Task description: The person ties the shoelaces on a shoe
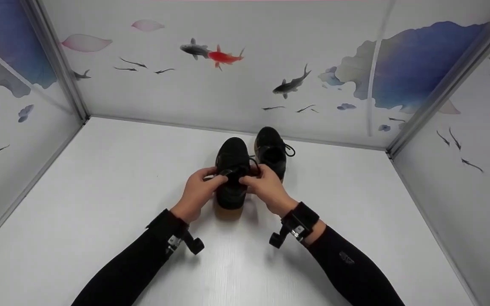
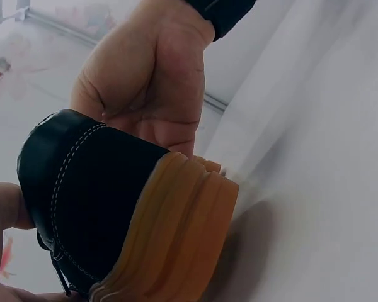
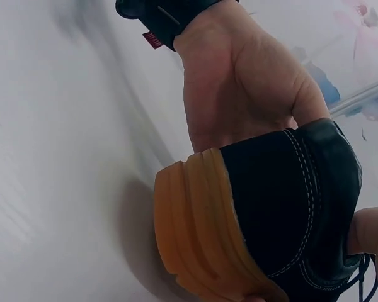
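Note:
A black shoe (image 1: 232, 157) with a tan sole is between both hands, toe pointing away from me. My left hand (image 1: 197, 190) grips its left side, thumb at the opening's edge. On the opposite side my right hand (image 1: 269, 190) grips the shoe likewise, thumb at the rim. White stitching runs round the heel (image 2: 107, 195) in the left wrist view, with the tan sole (image 2: 183, 220) below it. In the right wrist view a dark lace (image 3: 363, 277) hangs by the right hand. Whether the whole sole touches the floor, I cannot tell.
A second black shoe (image 1: 269, 144), its lace tied in a loop, stands just beyond and right of the first, near the back wall (image 1: 228, 93). White side panels (image 1: 11, 170) bound the white floor (image 1: 121, 170) left and right. Both wrists wear black camera straps (image 1: 300, 221).

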The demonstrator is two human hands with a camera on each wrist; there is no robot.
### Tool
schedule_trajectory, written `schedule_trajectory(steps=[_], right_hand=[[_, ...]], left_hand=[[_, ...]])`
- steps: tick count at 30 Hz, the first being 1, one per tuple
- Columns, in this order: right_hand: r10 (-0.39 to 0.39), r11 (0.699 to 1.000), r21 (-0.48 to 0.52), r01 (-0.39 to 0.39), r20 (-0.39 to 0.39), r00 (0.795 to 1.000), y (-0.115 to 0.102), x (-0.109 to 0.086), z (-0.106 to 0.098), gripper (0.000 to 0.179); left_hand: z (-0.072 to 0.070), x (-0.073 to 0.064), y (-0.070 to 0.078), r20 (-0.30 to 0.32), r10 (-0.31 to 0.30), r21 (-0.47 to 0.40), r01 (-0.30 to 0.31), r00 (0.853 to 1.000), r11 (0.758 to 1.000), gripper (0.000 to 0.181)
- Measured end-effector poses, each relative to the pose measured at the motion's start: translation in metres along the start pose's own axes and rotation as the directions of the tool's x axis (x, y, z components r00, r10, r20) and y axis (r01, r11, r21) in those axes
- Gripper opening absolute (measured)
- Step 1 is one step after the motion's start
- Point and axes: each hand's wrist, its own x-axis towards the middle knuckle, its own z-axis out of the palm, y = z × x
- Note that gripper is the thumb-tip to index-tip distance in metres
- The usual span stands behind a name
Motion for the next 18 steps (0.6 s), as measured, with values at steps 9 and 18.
schedule_trajectory(steps=[9, 18], right_hand=[[0.021, 0.995, -0.092, -0.023, -0.024, 0.999, -0.023, 0.028, 0.004, 0.051], [0.073, 0.982, -0.172, -0.078, -0.039, 0.997, -0.043, 0.053, -0.001, 0.029]], left_hand=[[0.0, 0.03, 0.008, -0.042, 0.02, -0.012, -0.021, 0.999, 1.0, 0.07], [0.004, 0.061, 0.013, -0.048, 0.017, -0.043, -0.019, 0.999, 0.999, 0.066]])
